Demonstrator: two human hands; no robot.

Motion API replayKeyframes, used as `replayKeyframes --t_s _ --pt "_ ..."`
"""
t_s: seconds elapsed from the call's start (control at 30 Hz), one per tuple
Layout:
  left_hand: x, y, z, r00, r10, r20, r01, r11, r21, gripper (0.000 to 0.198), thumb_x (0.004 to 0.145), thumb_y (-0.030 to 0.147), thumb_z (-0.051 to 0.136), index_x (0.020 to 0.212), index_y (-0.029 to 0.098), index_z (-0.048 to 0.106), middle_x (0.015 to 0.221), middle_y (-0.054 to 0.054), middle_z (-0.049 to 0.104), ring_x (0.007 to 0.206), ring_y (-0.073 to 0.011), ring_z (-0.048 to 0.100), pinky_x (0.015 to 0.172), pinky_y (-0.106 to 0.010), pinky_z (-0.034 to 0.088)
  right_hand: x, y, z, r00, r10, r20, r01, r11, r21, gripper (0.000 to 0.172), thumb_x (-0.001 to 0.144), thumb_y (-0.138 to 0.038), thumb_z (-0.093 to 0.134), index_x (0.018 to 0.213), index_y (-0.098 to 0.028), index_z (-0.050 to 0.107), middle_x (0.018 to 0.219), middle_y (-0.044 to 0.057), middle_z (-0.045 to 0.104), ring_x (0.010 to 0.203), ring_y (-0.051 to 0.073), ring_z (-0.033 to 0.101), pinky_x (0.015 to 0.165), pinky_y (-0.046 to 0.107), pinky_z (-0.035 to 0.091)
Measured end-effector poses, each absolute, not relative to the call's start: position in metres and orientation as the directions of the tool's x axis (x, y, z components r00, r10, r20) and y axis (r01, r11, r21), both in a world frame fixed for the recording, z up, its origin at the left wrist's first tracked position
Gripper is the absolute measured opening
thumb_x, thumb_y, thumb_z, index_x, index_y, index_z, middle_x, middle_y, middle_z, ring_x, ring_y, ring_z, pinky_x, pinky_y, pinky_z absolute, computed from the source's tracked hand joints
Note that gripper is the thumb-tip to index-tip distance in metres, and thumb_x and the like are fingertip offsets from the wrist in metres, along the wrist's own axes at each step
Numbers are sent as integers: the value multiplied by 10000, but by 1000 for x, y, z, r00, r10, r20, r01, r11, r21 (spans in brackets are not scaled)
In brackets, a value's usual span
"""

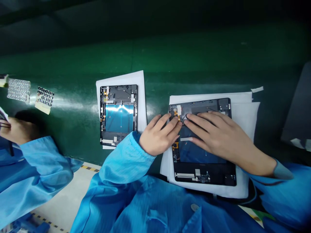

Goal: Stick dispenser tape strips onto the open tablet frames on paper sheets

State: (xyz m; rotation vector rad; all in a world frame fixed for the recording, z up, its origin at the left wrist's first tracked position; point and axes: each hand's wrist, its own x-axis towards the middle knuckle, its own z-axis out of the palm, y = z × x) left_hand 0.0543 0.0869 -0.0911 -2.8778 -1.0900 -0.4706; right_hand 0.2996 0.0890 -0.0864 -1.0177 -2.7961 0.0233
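Note:
An opened tablet, its dark inner frame showing, lies on white sheets in front of me. My left hand reaches over its upper left part, fingers stretched and their tips near an orange flex cable. From the other side my right hand rests flat across the tablet, fingers spread. Its fingertips meet the left ones by a small dark wire, partly hidden. Beside the right thumb is a white strip; whether the thumb touches it I cannot tell.
A second opened tablet with a shiny blue film lies on white paper to the left. Farther left are two sheets of small round parts and a co-worker's hand. A dark panel stands at right on the green table.

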Motion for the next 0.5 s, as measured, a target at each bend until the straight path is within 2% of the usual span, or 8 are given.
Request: replayKeyframes --t_s 0.1,0.3,0.4,0.5 --pt "53 85 -93 718 636 282 650 -758 53 324 1000 287 554 1267 134 653 1283 -95 688 1221 -294 610 1019 -454 506 296 89 -87 -747 655 111 655 754 -45 487 978 -391 543 1368 -101 571 1364 144 612 1153 291 540 1007 446 379" --pt "54 85 -84 734 632 247 646 -763 32 328 1010 308 532 1273 151 649 1279 -106 679 1217 -296 596 1045 -482 471 285 97 -77 -757 635 156 647 761 44 478 984 -388 524 1329 -64 589 1251 140 660 1052 276 532 861 403 378" --pt "56 91 -80 731 656 190 651 -753 92 330 998 323 543 1273 178 653 1278 -98 670 1230 -297 577 1103 -508 424 283 100 -74 -769 619 156 633 773 53 480 972 -386 542 1301 -39 595 1230 144 667 1038 282 533 826 403 390" --pt "55 100 -83 717 681 147 642 -728 239 359 977 391 588 1282 214 653 1356 -100 622 1344 -335 486 1179 -617 309 286 103 -70 -783 595 184 611 790 45 452 966 -379 555 1273 -51 600 1198 153 678 1012 287 561 792 407 419"
